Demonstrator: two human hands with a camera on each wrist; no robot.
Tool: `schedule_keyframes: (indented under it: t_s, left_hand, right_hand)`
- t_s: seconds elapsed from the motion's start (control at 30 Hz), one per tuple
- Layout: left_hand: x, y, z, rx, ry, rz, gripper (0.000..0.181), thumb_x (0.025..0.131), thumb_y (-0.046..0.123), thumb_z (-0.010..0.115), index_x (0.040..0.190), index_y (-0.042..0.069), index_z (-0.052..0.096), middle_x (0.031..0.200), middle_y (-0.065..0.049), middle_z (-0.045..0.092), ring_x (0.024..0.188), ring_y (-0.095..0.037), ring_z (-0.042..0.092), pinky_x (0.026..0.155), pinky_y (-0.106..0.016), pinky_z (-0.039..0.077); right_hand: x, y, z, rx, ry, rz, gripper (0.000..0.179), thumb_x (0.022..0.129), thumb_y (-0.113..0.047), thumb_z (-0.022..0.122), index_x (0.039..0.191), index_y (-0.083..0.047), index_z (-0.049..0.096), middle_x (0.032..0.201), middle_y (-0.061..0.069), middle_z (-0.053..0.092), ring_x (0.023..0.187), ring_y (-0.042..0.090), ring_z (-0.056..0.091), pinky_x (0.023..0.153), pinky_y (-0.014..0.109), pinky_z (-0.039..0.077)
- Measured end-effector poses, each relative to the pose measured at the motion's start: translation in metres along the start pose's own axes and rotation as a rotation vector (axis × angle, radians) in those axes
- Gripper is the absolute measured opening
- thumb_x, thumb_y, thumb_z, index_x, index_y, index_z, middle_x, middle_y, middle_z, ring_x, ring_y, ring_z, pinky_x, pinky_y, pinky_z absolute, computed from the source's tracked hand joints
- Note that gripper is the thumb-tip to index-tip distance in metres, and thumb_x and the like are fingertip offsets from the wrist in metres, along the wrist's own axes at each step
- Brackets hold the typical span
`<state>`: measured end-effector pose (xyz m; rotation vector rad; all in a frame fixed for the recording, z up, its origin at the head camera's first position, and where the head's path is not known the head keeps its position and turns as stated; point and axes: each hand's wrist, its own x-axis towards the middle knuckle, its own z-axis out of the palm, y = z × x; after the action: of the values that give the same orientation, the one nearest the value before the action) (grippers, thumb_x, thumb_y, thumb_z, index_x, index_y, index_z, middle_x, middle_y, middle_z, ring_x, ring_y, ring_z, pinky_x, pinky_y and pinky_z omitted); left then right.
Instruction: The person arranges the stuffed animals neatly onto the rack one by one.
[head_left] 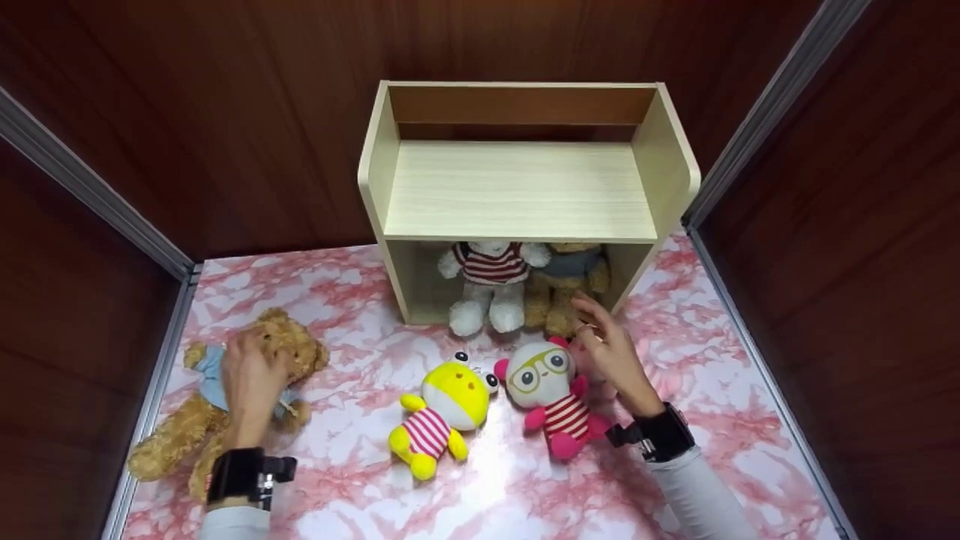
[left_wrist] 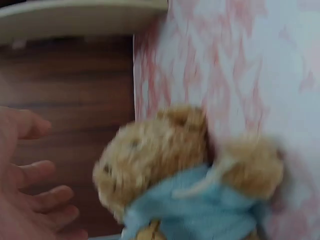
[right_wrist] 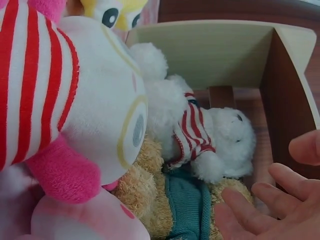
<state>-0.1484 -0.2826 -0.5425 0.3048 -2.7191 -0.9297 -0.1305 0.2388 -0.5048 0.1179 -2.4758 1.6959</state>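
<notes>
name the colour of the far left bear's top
Light blue; the top shows best in the left wrist view.

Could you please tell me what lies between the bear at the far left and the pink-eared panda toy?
A yellow frog-like toy lies between the bear and the panda toy, as the head view shows.

At the left of the frame we see a golden-brown bear (head_left: 204, 401) in a light blue top (head_left: 212, 369), while near the lower centre there is a yellow and white toy (head_left: 442, 414) with pink-and-white stripes, and right of it a panda toy (head_left: 551, 397) with white head, yellow-green glasses (head_left: 540, 370), pink limbs and red-and-white stripes. At the middle we notice a pale cream shelf (head_left: 517, 187), a white plush (head_left: 493, 294) in a red-and-white striped shirt (head_left: 489, 268) and a brown teddy (head_left: 560, 296) in blue-grey. Below we find a white floor (head_left: 337, 465) with pink-red marbling; above, dark reddish-brown walls (head_left: 262, 112).
</notes>
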Motion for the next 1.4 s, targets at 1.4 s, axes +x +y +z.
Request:
schedule_keyframes:
  t_s: [1.4]
  left_hand:
    - [-0.022,-0.089,-0.024,0.086,-0.332,-0.436,0.117,0.079,0.085,0.063,0.134,-0.017,0.048,0.129,-0.040,0.054,0.112,-0.055,0.055,0.086,-0.066,0.048]
  right_hand:
    - [-0.005,-0.010,0.014,0.034,-0.038,0.008,0.036,0.102,0.004,0.056,0.137,0.014,0.056,0.152,0.029,0.047,0.132,0.044,0.055,0.102,0.025,0.046]
